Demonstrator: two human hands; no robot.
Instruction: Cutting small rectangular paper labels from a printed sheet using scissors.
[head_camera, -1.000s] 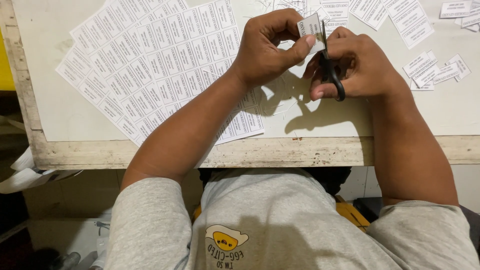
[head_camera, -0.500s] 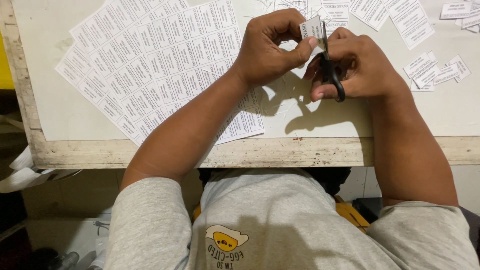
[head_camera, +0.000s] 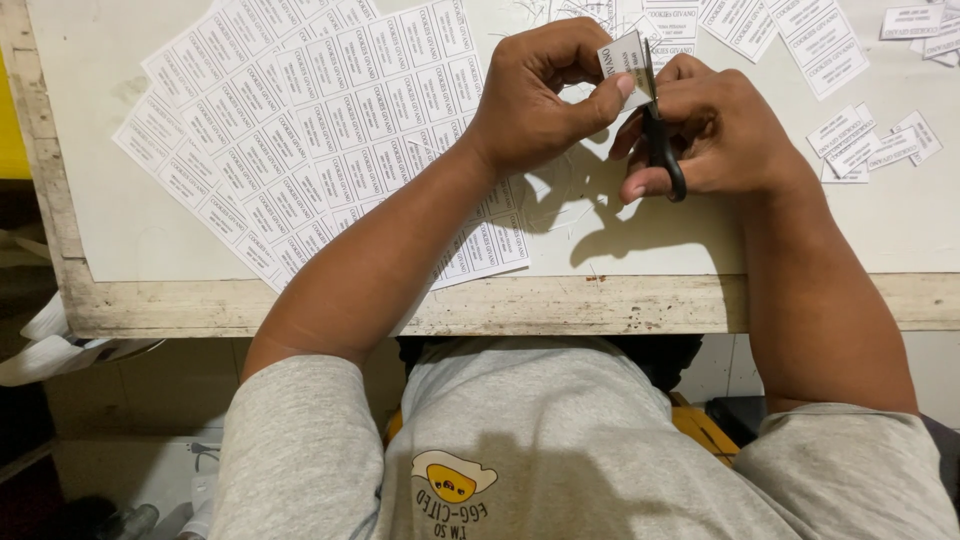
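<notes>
My left hand (head_camera: 535, 95) pinches a small white strip of printed labels (head_camera: 625, 58) between thumb and fingers, held upright above the table. My right hand (head_camera: 715, 125) grips black-handled scissors (head_camera: 662, 150), with the blades up against the strip; the blades themselves are mostly hidden between the two hands. Both hands hover close together over the pale tabletop (head_camera: 130, 230).
Stacked, fanned sheets of uncut labels (head_camera: 300, 120) lie to the left under my left forearm. Cut single labels (head_camera: 870, 145) are scattered at the right and along the far edge (head_camera: 790, 40). The table's worn wooden front edge (head_camera: 560, 305) runs just before my chest.
</notes>
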